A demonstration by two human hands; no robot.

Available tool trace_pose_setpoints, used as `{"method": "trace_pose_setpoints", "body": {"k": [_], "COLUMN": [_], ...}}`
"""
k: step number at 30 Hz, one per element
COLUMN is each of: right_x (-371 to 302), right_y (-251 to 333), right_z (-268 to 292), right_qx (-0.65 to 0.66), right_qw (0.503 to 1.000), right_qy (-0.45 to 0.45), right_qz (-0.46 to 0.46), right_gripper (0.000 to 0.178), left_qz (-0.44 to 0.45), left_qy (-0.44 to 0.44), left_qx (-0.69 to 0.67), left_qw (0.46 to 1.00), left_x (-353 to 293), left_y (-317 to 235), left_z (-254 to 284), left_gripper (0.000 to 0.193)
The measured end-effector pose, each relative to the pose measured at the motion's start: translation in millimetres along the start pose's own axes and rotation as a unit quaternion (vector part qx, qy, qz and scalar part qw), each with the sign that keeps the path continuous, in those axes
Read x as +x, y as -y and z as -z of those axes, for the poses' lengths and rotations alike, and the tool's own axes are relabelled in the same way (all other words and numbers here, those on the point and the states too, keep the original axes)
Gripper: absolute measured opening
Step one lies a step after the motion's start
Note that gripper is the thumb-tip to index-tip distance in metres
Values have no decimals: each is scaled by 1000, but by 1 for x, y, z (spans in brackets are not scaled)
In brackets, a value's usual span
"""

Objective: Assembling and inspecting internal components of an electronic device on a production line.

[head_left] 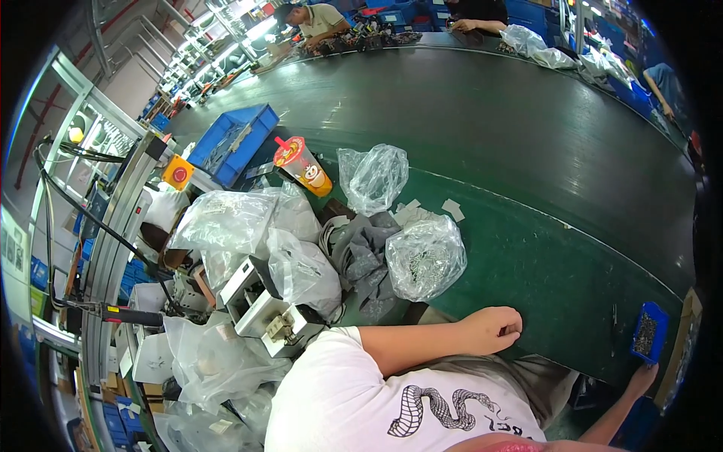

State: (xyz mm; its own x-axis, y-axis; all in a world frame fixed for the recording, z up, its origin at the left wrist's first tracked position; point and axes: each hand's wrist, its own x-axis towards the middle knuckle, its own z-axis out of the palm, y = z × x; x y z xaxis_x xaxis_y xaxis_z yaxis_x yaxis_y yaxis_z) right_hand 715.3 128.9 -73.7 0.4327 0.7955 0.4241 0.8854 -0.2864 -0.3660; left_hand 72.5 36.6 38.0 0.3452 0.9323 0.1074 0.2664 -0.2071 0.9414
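Observation:
My left hand (493,330) lies at the near edge of the green table (520,264), its fingers curled in a loose fist with nothing showing in it. At the far right, my right hand (642,377) grips the near end of a small blue bin (657,315). Small metal parts (645,334) fill that bin, perhaps screws; they are too small to tell. A thin dark tool (614,325) lies just left of the bin. Beyond my left forearm sits a clear plastic bag of small parts (427,260), beside a crumpled grey cloth (365,252).
Several plastic bags (226,222) crowd the left, around a white-and-black device (271,316). A drink cup (305,167) stands near a larger blue bin (237,143). An emergency-stop button (178,173) sits on the frame. The dark conveyor belt (482,105) curves past; people work beyond it.

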Motion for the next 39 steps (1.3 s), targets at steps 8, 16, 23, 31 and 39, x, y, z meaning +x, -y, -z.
{"method": "trace_pose_setpoints", "body": {"k": [8, 16, 23, 31, 39], "right_x": [-10, -140, -219, -200, -159], "right_y": [26, 187, 383, 388, 376], "right_z": [23, 74, 83, 76, 48], "right_qx": [19, 374, 409, 286, 453], "right_qw": [994, 909, 764, 700, 779], "right_qy": [-49, -144, 155, 294, 276], "right_qz": [-101, 113, 475, 585, 335], "right_gripper": [38, 19, 39, 62, 43], "left_qz": [-23, 51, 112, 357, 310], "left_qy": [10, 68, 168, 27, -87], "left_qx": [21, 22, -473, -224, 308], "left_qw": [999, 996, 858, 907, 895], "left_x": [3, 0, 8, -47, -133], "left_y": [-2, -9, -50, 1, 47], "left_z": [3, -11, -46, -7, 12], "left_gripper": [8, 14, 102, 36, 18]}}
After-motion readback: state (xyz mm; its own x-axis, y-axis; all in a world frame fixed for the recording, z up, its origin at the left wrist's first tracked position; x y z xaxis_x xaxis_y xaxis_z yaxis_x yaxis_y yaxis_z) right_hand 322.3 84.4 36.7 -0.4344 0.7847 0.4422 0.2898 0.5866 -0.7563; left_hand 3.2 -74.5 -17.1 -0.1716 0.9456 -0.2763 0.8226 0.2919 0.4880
